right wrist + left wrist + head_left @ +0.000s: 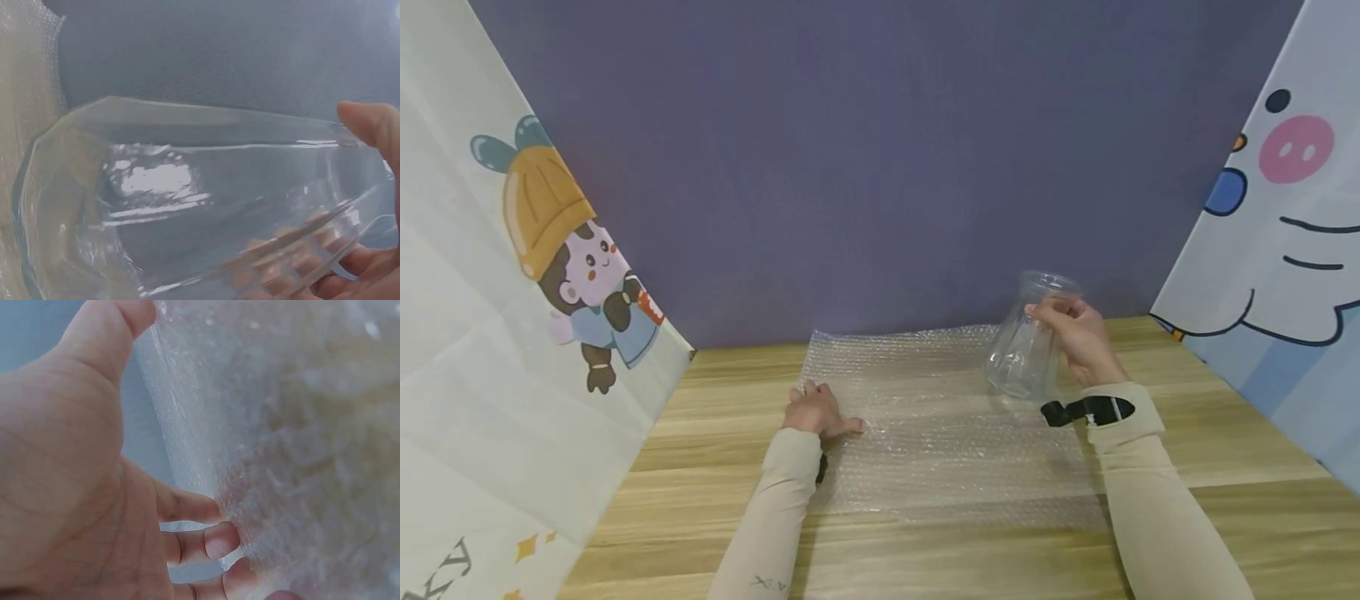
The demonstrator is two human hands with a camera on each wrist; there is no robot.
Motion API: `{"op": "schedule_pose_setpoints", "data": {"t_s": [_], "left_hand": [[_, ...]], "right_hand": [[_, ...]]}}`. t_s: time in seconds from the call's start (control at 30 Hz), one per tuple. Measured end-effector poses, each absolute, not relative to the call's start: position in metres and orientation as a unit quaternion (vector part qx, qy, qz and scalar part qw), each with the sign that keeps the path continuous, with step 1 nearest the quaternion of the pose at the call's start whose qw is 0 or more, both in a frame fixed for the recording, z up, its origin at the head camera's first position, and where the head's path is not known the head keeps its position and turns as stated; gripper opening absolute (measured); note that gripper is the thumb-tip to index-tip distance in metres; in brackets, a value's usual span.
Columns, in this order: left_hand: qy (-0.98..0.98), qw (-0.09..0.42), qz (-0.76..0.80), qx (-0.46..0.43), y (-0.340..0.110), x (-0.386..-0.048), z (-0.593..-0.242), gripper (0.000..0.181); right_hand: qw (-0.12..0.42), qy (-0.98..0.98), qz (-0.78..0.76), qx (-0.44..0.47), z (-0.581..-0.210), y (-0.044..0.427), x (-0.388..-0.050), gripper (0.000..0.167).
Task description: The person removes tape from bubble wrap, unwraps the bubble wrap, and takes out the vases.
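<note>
A sheet of clear bubble wrap (925, 450) lies spread on the wooden table. My left hand (816, 411) rests at its left edge, thumb stretched out to the right over the sheet. In the left wrist view the fingertips (222, 540) touch the bubble wrap (312, 437). My right hand (1078, 340) grips a clear faceted glass vase (1017, 360) round its narrow neck, thumb on one side and fingers on the other. The vase (169, 181) leans, its wide base down and to the left over the sheet's right part. Whether the base touches the sheet, I cannot tell.
The wooden table (722, 467) extends around the sheet on both sides and in front. A dark grey-blue panel (880, 167) stands upright along the back. Printed cloths flank it, a cartoon child (587, 258) on the left one and a pig snout (1296, 150) on the right.
</note>
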State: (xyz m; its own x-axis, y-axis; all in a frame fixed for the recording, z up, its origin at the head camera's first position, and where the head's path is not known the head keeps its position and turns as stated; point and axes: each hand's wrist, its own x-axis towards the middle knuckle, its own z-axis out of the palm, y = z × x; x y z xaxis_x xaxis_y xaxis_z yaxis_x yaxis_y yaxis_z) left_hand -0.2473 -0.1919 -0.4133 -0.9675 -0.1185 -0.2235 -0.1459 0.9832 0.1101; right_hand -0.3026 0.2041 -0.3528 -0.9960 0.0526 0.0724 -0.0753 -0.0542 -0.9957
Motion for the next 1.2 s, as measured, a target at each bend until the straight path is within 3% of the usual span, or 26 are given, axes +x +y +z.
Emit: {"op": "schedule_pose_setpoints", "data": {"t_s": [1.2], "left_hand": [[0.991,0.100,0.065,-0.062,-0.1913,-0.2491,-0.4155,0.114]], "right_hand": [[0.088,-0.716,0.691,-0.029,-0.3462,0.2114,-0.2991,0.043]]}}
